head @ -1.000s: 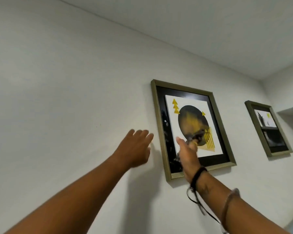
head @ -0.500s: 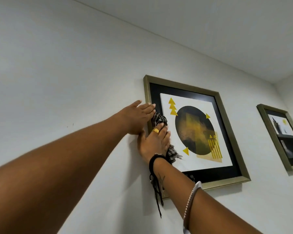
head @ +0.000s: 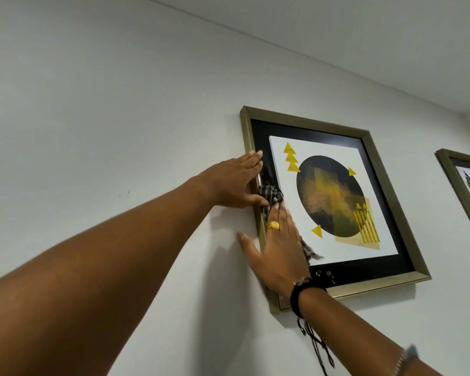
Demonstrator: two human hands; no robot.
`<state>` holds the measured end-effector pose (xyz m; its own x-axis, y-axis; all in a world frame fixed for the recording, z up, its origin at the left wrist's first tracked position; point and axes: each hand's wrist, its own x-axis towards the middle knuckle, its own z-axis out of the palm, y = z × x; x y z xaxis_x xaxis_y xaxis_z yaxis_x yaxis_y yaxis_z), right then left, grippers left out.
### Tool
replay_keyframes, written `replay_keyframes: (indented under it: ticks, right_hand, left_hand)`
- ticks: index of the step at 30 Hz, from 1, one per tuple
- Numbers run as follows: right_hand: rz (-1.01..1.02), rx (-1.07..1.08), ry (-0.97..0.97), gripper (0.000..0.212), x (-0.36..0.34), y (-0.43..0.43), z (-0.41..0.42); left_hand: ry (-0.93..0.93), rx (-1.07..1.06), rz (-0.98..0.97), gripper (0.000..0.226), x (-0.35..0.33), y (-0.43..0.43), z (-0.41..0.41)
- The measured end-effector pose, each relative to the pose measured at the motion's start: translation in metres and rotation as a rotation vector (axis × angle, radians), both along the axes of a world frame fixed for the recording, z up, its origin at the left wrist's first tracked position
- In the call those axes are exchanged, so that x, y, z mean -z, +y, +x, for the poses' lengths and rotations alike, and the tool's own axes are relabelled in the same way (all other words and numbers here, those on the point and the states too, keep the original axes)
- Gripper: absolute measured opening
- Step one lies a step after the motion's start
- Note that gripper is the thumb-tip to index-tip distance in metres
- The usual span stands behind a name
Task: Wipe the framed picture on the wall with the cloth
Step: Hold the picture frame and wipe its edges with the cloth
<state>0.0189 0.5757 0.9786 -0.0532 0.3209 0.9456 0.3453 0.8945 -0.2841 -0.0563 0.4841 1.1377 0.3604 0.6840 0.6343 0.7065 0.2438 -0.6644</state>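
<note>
A gold-framed picture (head: pixel 369 137) with a black mat, a dark circle and yellow triangles hangs on the white wall. My left hand (head: pixel 231 183) lies flat against the frame's left edge, fingers over the rail. My right hand (head: pixel 277 251), with a gold ring, presses a black-and-white checked cloth (head: pixel 270 198) against the glass on the picture's left side. The cloth shows above my fingers and as a fringe below my palm; the rest is hidden under the hand.
A second gold-framed picture (head: pixel 457 185) hangs to the right, cut off by the view's edge. The ceiling (head: pixel 337 31) meets the wall above. A side wall corner lies at the far right.
My right hand with the cloth went from the picture's middle to its left side and now sits slightly lower. My left hand came from the bare wall onto the frame's left edge.
</note>
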Motion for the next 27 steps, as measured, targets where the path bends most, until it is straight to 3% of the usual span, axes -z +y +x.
replay_keyframes:
  ticks: [4, 10, 13, 17, 22, 27]
  right_hand:
    - [0.026, 0.057, -0.044, 0.1, 0.028, 0.004, 0.005]
    - [0.007, 0.112, 0.003, 0.102, 0.001, 0.003, -0.005]
    - [0.01, 0.119, 0.002, 0.101, -0.037, 0.008, -0.006]
    - [0.028, 0.073, -0.028, 0.101, -0.068, 0.01, -0.002]
    - [0.095, 0.066, -0.003, 0.102, -0.024, 0.01, 0.001]
    - [0.118, 0.014, -0.065, 0.101, 0.036, 0.012, 0.012]
  left_hand:
    - [-0.011, 0.003, -0.004, 0.112, 0.001, 0.002, 0.001]
    - [-0.031, 0.018, -0.006, 0.073, -0.003, 0.003, 0.002]
    - [-0.055, 0.03, -0.015, 0.065, -0.003, 0.002, 0.002]
    - [-0.055, 0.045, -0.015, 0.067, -0.001, 0.003, 0.001]
    - [-0.089, 0.075, 0.006, 0.068, 0.002, 0.004, 0.0]
    - [-0.055, 0.013, 0.006, 0.098, 0.006, 0.007, 0.0]
